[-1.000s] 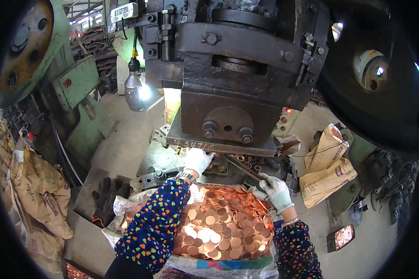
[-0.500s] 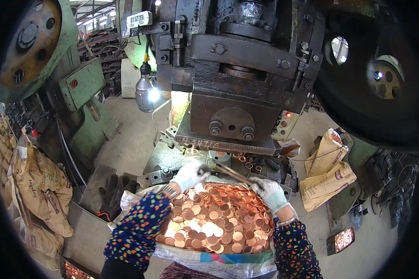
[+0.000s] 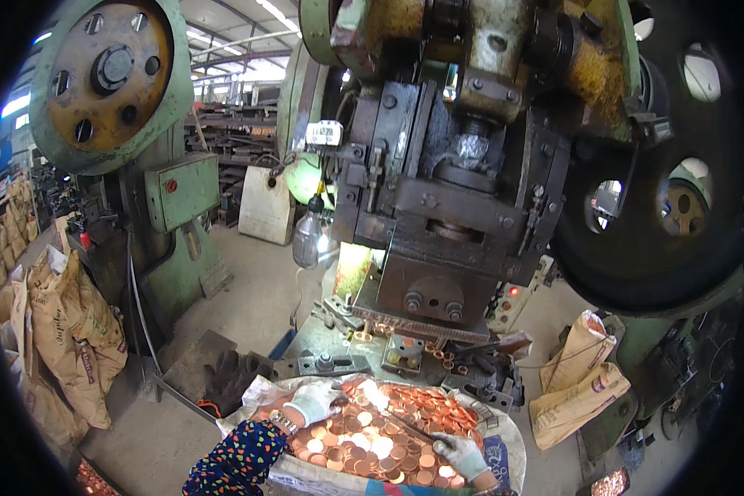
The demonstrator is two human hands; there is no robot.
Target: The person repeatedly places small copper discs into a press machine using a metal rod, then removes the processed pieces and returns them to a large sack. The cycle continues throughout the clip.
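Observation:
A large pile of round copper discs (image 3: 360, 442) lies in an open white sack (image 3: 504, 434) in front of the press. Low over the pile's left side, my left hand (image 3: 312, 403) in a white glove has its dark-tipped fingers curled together. What they hold, if anything, is hidden. At the pile's right, my gloved right hand (image 3: 461, 456) grips one end of a thin stick (image 3: 412, 428), which points up and left across the discs. Beyond the sack, a small metal die (image 3: 403, 354) sits on the press bed, below the raised upper block (image 3: 426, 289).
Copper rings (image 3: 446, 357) lie on the press bed beside the die. A lamp (image 3: 307, 238) hangs at the press's left. Dark gloves (image 3: 233, 382) rest on a ledge by the sack. Paper sacks (image 3: 577, 401) stand at the right, others (image 3: 78, 339) at the left.
Both hands have drawn back from the die to the disc pile, the right one bringing the stick along. My view has tilted up, showing more of the press.

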